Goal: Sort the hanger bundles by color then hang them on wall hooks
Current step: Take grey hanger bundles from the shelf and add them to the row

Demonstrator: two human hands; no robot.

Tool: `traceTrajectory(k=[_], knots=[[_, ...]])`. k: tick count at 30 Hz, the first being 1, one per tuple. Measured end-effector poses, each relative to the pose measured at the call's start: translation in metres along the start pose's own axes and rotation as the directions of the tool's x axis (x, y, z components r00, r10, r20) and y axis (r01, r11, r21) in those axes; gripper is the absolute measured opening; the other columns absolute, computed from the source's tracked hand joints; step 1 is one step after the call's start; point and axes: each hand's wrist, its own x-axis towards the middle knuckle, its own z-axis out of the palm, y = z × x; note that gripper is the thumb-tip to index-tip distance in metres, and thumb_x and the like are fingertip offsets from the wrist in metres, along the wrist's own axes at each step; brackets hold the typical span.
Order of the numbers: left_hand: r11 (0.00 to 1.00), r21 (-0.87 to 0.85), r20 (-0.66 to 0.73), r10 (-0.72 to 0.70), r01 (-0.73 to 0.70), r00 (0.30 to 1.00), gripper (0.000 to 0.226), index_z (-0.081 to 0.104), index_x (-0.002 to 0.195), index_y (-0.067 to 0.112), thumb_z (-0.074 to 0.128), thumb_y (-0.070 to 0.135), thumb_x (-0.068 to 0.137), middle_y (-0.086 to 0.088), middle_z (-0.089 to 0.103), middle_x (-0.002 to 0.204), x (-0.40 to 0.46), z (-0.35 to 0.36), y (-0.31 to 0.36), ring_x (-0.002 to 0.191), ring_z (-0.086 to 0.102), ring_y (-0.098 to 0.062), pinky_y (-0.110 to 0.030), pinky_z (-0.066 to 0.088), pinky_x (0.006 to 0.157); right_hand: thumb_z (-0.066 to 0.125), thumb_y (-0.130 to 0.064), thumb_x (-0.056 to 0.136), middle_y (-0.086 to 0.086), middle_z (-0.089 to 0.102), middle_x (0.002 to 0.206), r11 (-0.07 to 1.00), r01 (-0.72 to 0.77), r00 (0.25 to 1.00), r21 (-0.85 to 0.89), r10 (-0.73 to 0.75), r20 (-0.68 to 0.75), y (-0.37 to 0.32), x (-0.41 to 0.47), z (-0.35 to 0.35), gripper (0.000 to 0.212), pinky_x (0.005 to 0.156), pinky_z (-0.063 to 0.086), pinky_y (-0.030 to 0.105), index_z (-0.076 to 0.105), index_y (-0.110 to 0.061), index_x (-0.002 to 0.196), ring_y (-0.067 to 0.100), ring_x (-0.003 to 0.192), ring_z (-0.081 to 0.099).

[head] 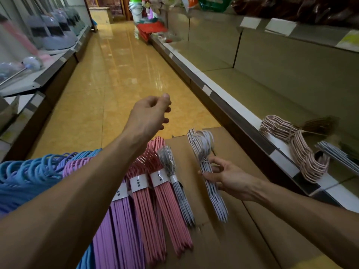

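Hanger bundles lie side by side on a cardboard box (pixel 229 241): blue (pixel 21 175), purple (pixel 116 220), pink (pixel 165 206) and a small grey bundle (pixel 180 195). My right hand (pixel 225 177) grips a pale grey-white bundle (pixel 213 195) near its neck, at the right of the row. My left hand (pixel 151 113) hovers above the floor beyond the pink hangers, fingers loosely curled and holding nothing. On the lower right shelf lie a beige bundle (pixel 299 148) and another grey bundle (pixel 338 154).
A yellow-tiled aisle (pixel 116 74) runs ahead between two shelf units. Dustpans and brushes (pixel 52 30) line the left shelves. The right shelf (pixel 252 98) is mostly bare; red goods and buckets (pixel 149 26) stand at the far end.
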Motion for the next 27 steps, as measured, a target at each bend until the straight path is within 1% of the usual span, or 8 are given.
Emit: traceTrajectory(k=[2,5,8,13,17,22,25,27], knots=[[1.0,0.012,0.004,0.007,-0.007,1.0,0.034,0.062,0.118,0.016,0.044,0.039,0.104,0.006,0.066,0.107,-0.001,-0.001,-0.004,0.095,0.067,-0.015,-0.039,0.056,0.089,0.06,0.003,0.093,0.009,0.064,0.103,0.998,-0.009,1.0,-0.07,0.007,-0.029,0.006,0.012,0.005,0.038,0.071,0.054,0.029,0.06,-0.02,0.124,0.015,0.087,0.065],[1.0,0.009,-0.013,-0.003,0.003,1.0,0.031,0.064,0.113,0.017,0.044,0.039,0.104,0.005,0.067,0.106,0.0,-0.004,-0.01,0.095,0.068,-0.016,-0.04,0.056,0.09,0.063,-0.002,0.093,0.016,0.061,0.109,0.987,-0.023,0.997,-0.162,0.011,-0.071,0.013,0.03,0.014,0.036,0.082,0.058,0.039,0.061,-0.022,0.123,0.025,0.096,0.065],[1.0,-0.006,-0.037,-0.024,0.024,0.999,0.029,0.065,0.11,0.018,0.044,0.038,0.104,0.005,0.068,0.104,0.001,-0.008,-0.016,0.094,0.068,-0.017,-0.041,0.057,0.09,0.065,-0.006,0.092,0.015,0.062,0.114,0.974,-0.051,0.994,-0.22,0.028,-0.105,0.019,0.045,0.024,0.046,0.089,0.059,0.047,0.055,-0.02,0.135,0.028,0.099,0.067],[0.999,-0.002,-0.045,-0.047,0.047,0.998,0.03,0.066,0.11,0.017,0.044,0.037,0.104,0.004,0.068,0.103,0.002,-0.01,-0.026,0.094,0.069,-0.018,-0.043,0.056,0.091,0.064,-0.006,0.093,0.012,0.059,0.118,0.955,-0.098,0.988,-0.279,0.058,-0.146,0.025,0.057,0.039,0.054,0.088,0.059,0.042,0.047,-0.018,0.143,0.026,0.1,0.067],[0.999,0.001,-0.042,-0.054,0.054,0.998,0.029,0.066,0.107,0.018,0.044,0.037,0.104,0.004,0.069,0.101,0.003,-0.01,-0.032,0.093,0.069,-0.018,-0.041,0.057,0.089,0.064,-0.007,0.093,0.009,0.065,0.106,0.959,-0.092,0.99,-0.267,0.06,-0.125,0.027,0.06,0.047,0.04,0.079,0.062,0.037,0.056,-0.016,0.132,0.023,0.091,0.07],[0.998,0.001,-0.037,-0.066,0.066,0.997,0.028,0.066,0.105,0.019,0.044,0.037,0.104,0.004,0.069,0.101,0.005,-0.007,-0.036,0.093,0.069,-0.018,-0.039,0.057,0.088,0.063,-0.008,0.095,0.014,0.064,0.113,0.949,-0.09,0.99,-0.301,0.054,-0.127,0.03,0.065,0.051,0.042,0.08,0.062,0.039,0.053,-0.015,0.135,0.027,0.097,0.069],[0.997,-0.003,-0.037,-0.071,0.071,0.997,0.028,0.066,0.106,0.019,0.044,0.036,0.104,0.004,0.069,0.1,0.006,-0.004,-0.037,0.093,0.069,-0.019,-0.036,0.057,0.085,0.062,-0.008,0.096,0.012,0.065,0.109,0.951,-0.084,0.993,-0.298,0.054,-0.108,0.03,0.065,0.051,0.038,0.073,0.061,0.032,0.054,-0.015,0.132,0.024,0.092,0.07],[0.998,0.0,-0.035,-0.067,0.067,0.997,0.03,0.067,0.108,0.017,0.044,0.036,0.104,0.003,0.069,0.1,0.005,-0.002,-0.037,0.092,0.069,-0.019,-0.035,0.056,0.082,0.063,-0.01,0.095,0.012,0.066,0.11,0.944,-0.078,0.994,-0.321,0.048,-0.101,0.029,0.065,0.05,0.036,0.077,0.062,0.034,0.056,-0.014,0.131,0.024,0.094,0.071]])
